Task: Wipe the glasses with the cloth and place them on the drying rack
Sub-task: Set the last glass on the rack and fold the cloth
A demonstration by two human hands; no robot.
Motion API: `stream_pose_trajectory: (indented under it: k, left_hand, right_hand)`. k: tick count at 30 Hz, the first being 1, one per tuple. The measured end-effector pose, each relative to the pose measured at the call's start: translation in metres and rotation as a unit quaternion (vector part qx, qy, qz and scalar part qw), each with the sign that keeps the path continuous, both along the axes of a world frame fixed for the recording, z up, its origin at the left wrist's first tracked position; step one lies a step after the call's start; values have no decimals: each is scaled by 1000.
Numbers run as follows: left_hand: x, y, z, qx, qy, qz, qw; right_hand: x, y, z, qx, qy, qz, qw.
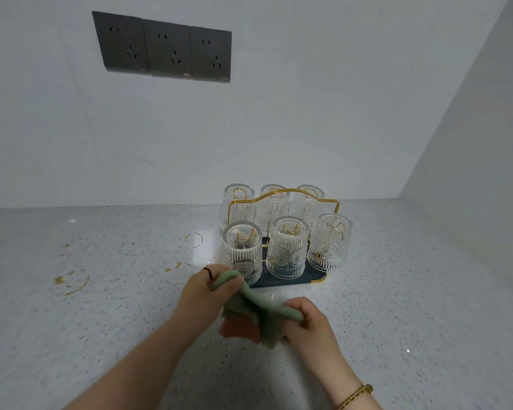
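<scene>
- Head view, looking down past a pale wall (278, 113) with three dark sockets (163, 48) set side by side at upper left.
- Below it, a speckled light countertop (101, 321), marked with yellowish-brown stains (72, 281) on the left.
- At the back of the countertop, right of centre, a drying rack (290, 191) of gold wire on a dark tray.
- On the rack, six ribbed clear glasses (286, 250), all upside down over the prongs, in two rows of three.
- In front of the rack, a green cloth (249, 315) with a pink underside, held bunched between both hands above the countertop.
- Left hand (202, 294) just beside the front-left glass, fingers curled tight and pinching the cloth's upper end.
- Right hand (305, 321) lower and nearer, fingers and thumb curled round the cloth's other end.
- Gold bracelet (355, 396) on the right wrist.
- Thin dark band (209, 273) round a left finger.
</scene>
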State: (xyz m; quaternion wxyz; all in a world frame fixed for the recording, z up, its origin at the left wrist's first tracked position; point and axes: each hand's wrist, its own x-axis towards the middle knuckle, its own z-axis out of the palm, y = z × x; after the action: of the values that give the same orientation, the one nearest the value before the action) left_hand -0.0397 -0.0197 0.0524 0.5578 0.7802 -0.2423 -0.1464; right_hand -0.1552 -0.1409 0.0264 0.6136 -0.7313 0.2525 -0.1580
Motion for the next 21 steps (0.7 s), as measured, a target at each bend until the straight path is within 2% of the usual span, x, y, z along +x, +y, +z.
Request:
stream_pose_trajectory:
  k: [2,5,7,9,11,13,15,17,19,21]
  left_hand:
    - [2,3,-4,0,71,-13,997]
    - [2,7,-11,-25,228,-71,971]
    - [3,7,-21,-8,254,-80,964]
    - [6,-2,-31,23,241,-72,968]
    - [10,-15,-41,54,187,-43,980]
    - [10,-26,-51,85,120,-19,989]
    - [5,-29,-63,159,-15,-23,987]
    - [-5,-25,-77,249,-156,-69,953]
    - [-15,-19,-87,303,-224,-99,921]
    - [-19,-17,-86,328,-236,-143,904]
  right_hand:
    - [-6,-6,-1,-8,-16,-23,1000]
    - [-12,-17,-3,57,-48,-73,995]
    - [-13,-25,-7,87,-60,-101,989]
    - [-9,-34,-12,84,-59,-123,987]
    - [-1,-45,-18,13,-38,-138,990]
    - [6,-54,-29,-107,24,-142,984]
    - [4,-57,-45,-229,64,-99,966]
    - [-3,-50,-60,-327,94,-11,940]
    - [-9,-43,-75,-419,104,35,902]
    - [-10,-41,-87,-459,122,40,879]
